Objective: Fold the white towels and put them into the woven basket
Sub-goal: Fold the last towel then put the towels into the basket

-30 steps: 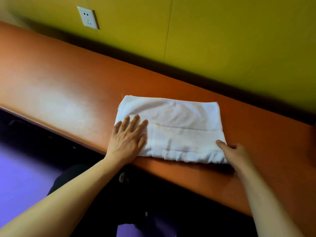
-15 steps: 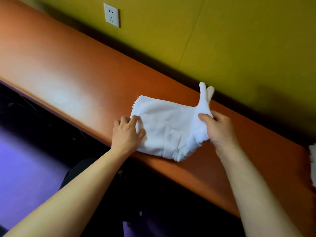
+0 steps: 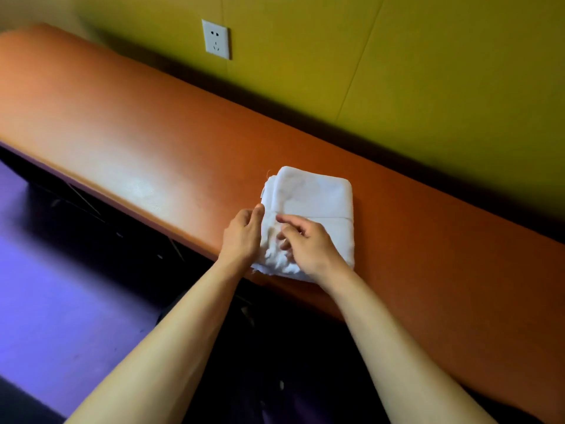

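The white towel (image 3: 315,197) on the worktop (image 3: 153,154) is now folded smaller, the right hand (image 3: 308,243) pinching its edge, the left hand (image 3: 244,234) curled beside it, so it looks ready for the basket.

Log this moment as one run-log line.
towel: folded, on table | left hand: at its edge | right hand: on top | basket: unseen
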